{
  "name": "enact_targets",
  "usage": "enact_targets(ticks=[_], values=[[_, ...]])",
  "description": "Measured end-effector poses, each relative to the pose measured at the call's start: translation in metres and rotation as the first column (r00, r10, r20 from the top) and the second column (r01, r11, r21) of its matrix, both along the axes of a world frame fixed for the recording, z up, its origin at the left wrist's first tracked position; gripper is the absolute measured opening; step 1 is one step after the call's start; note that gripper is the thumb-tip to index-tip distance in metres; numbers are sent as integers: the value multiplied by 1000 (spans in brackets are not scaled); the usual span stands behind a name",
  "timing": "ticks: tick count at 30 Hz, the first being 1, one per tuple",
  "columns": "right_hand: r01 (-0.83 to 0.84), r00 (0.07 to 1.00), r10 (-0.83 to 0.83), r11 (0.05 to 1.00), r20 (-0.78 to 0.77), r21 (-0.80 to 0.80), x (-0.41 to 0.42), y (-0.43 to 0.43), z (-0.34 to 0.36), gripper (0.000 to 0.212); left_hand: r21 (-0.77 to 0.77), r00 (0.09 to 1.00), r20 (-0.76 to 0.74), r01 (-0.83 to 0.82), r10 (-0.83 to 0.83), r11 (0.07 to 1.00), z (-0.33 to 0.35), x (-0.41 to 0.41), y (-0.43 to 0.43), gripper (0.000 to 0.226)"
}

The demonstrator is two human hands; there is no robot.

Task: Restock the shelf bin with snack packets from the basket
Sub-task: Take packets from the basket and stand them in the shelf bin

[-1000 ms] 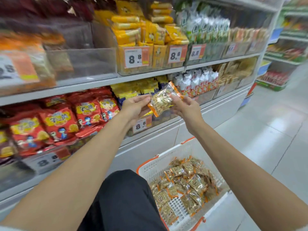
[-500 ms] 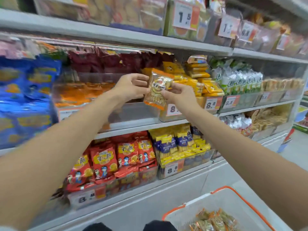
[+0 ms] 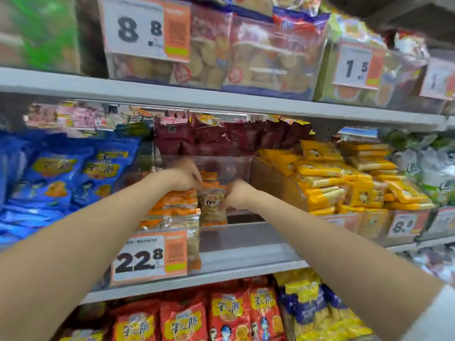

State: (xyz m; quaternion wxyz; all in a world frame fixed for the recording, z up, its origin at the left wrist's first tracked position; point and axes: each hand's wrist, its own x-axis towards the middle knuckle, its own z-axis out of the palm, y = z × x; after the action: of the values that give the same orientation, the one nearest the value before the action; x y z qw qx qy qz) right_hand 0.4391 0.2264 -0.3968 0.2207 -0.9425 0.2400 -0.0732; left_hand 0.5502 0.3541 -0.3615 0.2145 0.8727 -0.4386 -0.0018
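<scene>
Your left grip [image 3: 187,177] and right grip [image 3: 237,196] are both pinched on one snack packet [image 3: 212,207], the left at its top edge and the right at its right edge. That keeps it upright and square as it sits low in the clear shelf bin [image 3: 246,244] at the centre of the frame. Held so, it should stand face-out, touching the row of like packets [image 3: 179,207] on its left, above the 22.8 price tag [image 3: 147,257]. It is a small clear-fronted pouch with orange ends, a round dark-lettered label and pale brown pieces showing through. Bin floor shows to its right, so I judge more packets are needed.
</scene>
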Motion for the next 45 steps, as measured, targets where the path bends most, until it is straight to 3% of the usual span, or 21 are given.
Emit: enact_targets(ticks=[4,10,14,18,21,24,26,30,33,37,45], values=[[41,999,-33,977,-41,209,19,-4,-9,15,42,999,35,-37,36,998,-10,10,-10,13],[81,995,-99,913,25,399,25,-3,-10,20,33,995,31,-95,94,995,-19,26,-8,13],[41,998,-63,864,26,502,22,-3,-15,41,22,997,6,-79,79,997,-16,20,-6,19],[46,999,-47,846,-11,531,16,-3,-13,38,7,997,-6,-79,79,997,-14,14,-4,19],[50,998,-59,890,4,452,8,-3,-10,35,-28,995,-15,-101,101,994,-10,7,2,19],[63,993,-69,996,99,61,-9,-3,-2,15,-104,997,-25,-81,78,991,-2,-10,10,16],[114,960,-96,992,263,-57,-28,-1,3,16,-197,999,-43,-30,22,980,5,-30,16,16],[93,794,-58,995,605,-26,-84,9,6,16,-340,997,-21,69,-81,938,15,-86,17,6],[62,709,-9,997,706,-50,-134,15,-5,16,-392,986,-17,147,-167,908,11,-131,11,17],[115,697,-50,992,715,-42,-195,13,-41,12,-307,955,-76,250,-286,918,-16,-186,-2,21],[253,824,-229,967,518,25,-306,-9,-146,9,-112,872,-267,395,-411,912,-119,-282,-45,27]])
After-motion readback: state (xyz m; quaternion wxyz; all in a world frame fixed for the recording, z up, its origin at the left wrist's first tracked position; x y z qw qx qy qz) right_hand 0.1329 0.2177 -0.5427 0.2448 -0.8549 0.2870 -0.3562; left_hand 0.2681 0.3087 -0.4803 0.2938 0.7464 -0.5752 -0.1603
